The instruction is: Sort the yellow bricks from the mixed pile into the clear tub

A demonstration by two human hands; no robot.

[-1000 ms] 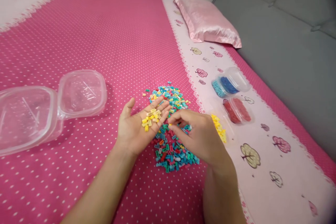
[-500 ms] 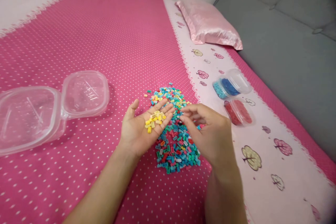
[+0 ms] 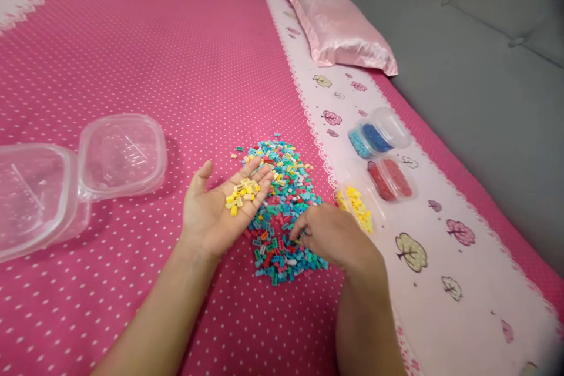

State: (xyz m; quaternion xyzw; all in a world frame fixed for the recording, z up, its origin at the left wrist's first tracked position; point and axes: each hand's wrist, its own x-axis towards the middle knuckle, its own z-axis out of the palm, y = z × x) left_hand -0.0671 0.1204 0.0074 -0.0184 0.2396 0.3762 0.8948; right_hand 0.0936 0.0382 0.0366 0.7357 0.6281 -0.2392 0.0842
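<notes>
My left hand (image 3: 220, 200) is palm up with its fingers stretched out, carrying a small heap of yellow toy bricks (image 3: 243, 192). Beneath and beyond it spreads a pile of mixed small toy bricks (image 3: 282, 179), in teal, blue, red, pink, white and yellow. At the near part of that pile, my right hand (image 3: 330, 235) points down with thumb and fingers pinched together among the bricks. Whatever lies between those fingertips is mostly hidden. Just right of this hand is a clear container of yellow bricks (image 3: 358, 207).
Clear boxes hold blue bricks (image 3: 374, 136) and red bricks (image 3: 390, 177) on the right. To the left stands a large clear container (image 3: 33, 205) with an adjoining clear lid or tray (image 3: 123, 155). A pink pillow (image 3: 341, 29) lies at the back by a grey padded panel (image 3: 467, 53).
My right hand has moved from beside the left fingertips down to the near part of the pile, uncovering the yellow container. My left hand still carries the yellow bricks. The view has shifted slightly.
</notes>
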